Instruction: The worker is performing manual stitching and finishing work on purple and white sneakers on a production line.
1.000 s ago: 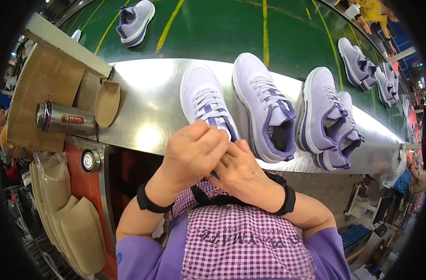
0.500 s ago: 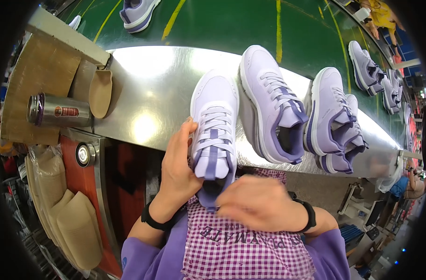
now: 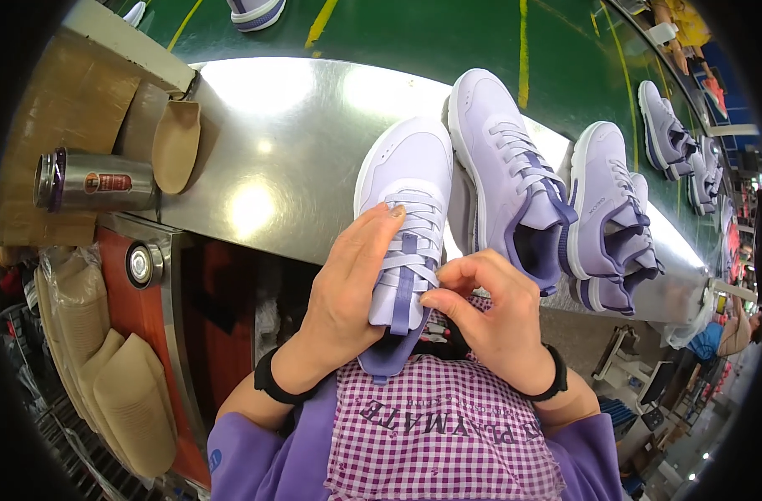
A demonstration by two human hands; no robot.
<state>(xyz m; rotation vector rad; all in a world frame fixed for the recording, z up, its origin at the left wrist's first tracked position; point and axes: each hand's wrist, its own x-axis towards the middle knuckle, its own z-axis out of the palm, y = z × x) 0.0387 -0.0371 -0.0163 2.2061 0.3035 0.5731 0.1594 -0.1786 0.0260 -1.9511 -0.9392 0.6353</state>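
Note:
A lilac sneaker (image 3: 408, 163) with pale laces and a darker purple pull strip on its tongue stands in front of me, toe pointing away. Its heel overhangs the near edge of the metal bench, close to my apron. My left hand (image 3: 341, 284) is wrapped round the shoe's left side, fingertips over the laces. On the other side, my right hand (image 3: 496, 311) has thumb and forefinger pinched at the lace edge beside the tongue. A second lilac sneaker (image 3: 496, 125) rests just right of the held one, and another sneaker (image 3: 600, 179) stands further right, partly covering one more.
Beyond the metal bench (image 3: 256, 150) runs a green surface (image 3: 431, 33) with yellow lines, bearing more sneakers (image 3: 666, 134). At left lie a steel flask (image 3: 105, 182) and a tan insole-shaped piece (image 3: 177, 149). Bagged tan insoles (image 3: 131, 401) hang below. Another person (image 3: 686, 25) stands far right.
My right hand has moved from the heel up to the lace edge. My left fingers have shifted onto the laces. The bench and shoes sit slightly differently in view.

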